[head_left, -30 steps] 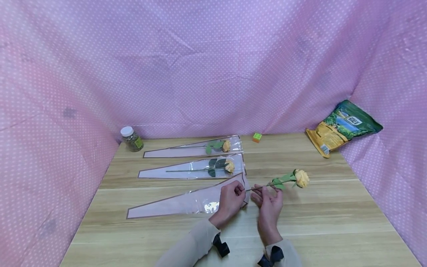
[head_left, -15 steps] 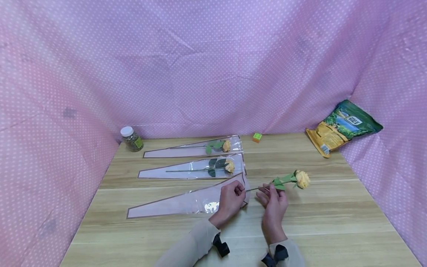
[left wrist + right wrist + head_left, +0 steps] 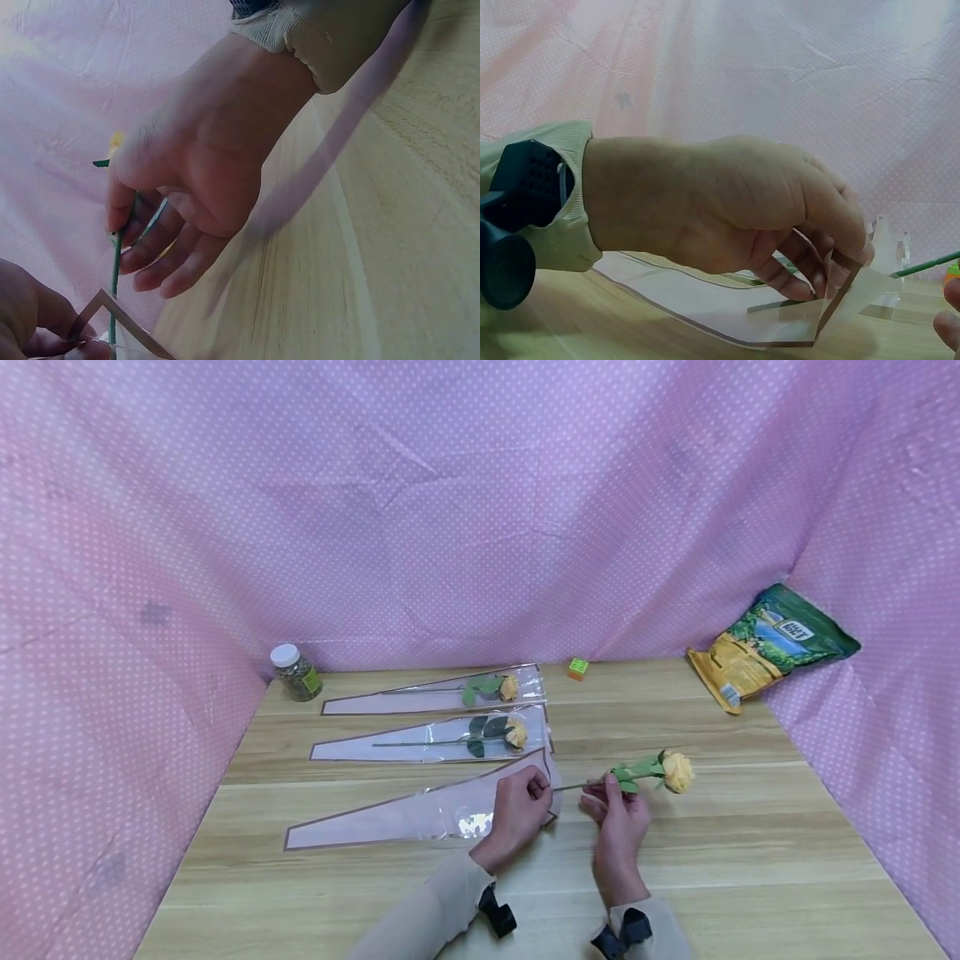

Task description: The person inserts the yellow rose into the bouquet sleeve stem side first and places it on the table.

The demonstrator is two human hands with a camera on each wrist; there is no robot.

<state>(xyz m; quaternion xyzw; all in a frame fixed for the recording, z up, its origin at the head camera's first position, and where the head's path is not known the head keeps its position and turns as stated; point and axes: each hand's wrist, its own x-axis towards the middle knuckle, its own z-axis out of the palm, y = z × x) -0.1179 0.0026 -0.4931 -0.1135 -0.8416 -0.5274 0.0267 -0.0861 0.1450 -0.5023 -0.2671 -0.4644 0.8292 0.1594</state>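
In the head view my left hand (image 3: 517,806) pinches the mouth edge of a clear flower sleeve (image 3: 375,822) with a brown border. My right hand (image 3: 621,827) holds a pale yellow rose (image 3: 678,772) by its stem, just below the leaves, with the bloom pointing right. The stem (image 3: 930,264) runs into the sleeve's mouth in the right wrist view, its lower part showing through the film beneath my left hand. From the left wrist view, thumb and fingers of my right hand close on the green stem (image 3: 115,277), beside the sleeve's folded corner (image 3: 105,300).
Behind lie two more sleeves, each with a yellow rose (image 3: 516,735) inside. A white-lidded jar (image 3: 297,673) stands at the back left, a small green and orange cube (image 3: 577,669) at the back. A green and gold bag (image 3: 772,647) leans against the pink curtain (image 3: 480,510).
My right hand has slid right along the stem toward the leaves. The bloom has dipped slightly in the last half second. My left hand stays at the sleeve's mouth.
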